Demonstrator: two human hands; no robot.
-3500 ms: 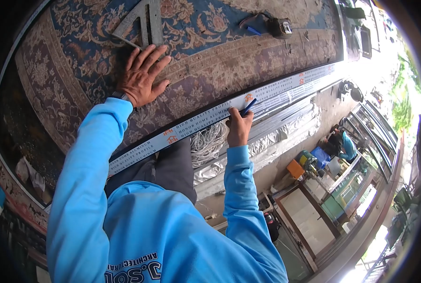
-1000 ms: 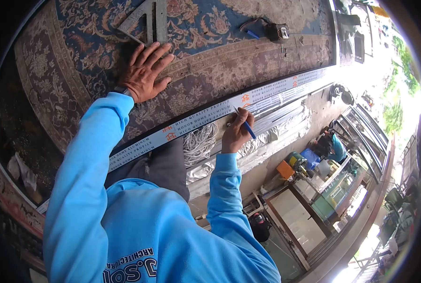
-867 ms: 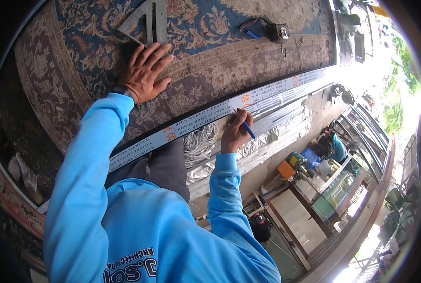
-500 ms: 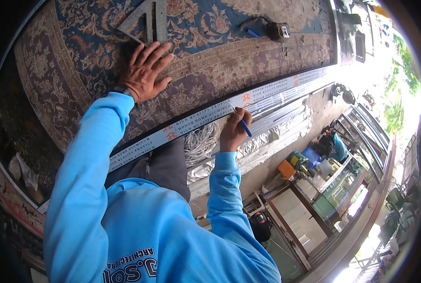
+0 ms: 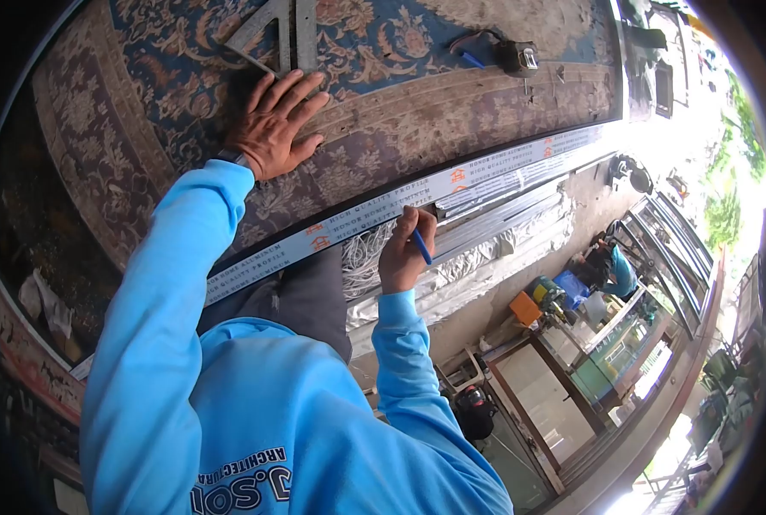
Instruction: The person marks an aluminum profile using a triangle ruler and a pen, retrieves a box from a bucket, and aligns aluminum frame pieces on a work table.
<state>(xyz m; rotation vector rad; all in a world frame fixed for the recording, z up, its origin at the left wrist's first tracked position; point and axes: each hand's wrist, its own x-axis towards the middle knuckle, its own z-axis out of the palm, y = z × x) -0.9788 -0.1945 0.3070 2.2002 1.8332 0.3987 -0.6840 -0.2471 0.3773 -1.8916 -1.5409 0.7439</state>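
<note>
My left hand (image 5: 278, 124) lies flat with fingers spread on the patterned carpet (image 5: 383, 129), its fingertips by the lower end of a metal set square (image 5: 304, 39). My right hand (image 5: 408, 249) is closed round a blue pen (image 5: 421, 246) and rests at the near edge of a long aluminum profile (image 5: 366, 212) covered in printed film. The profile runs diagonally from above my lap to the upper right. The pen's tip is hidden by my fingers.
A tape measure (image 5: 517, 58) lies on the carpet beside a blue marker (image 5: 472, 59). Coiled white cord (image 5: 364, 260) and wrapped profiles (image 5: 494, 251) are below the long profile. An orange box (image 5: 525, 307), a framed panel (image 5: 544, 399) and a cabinet stand at the lower right.
My right hand has shifted left along the profile with the blue pen. My left hand stays on the carpet by the set square. The whole view has moved slightly.
</note>
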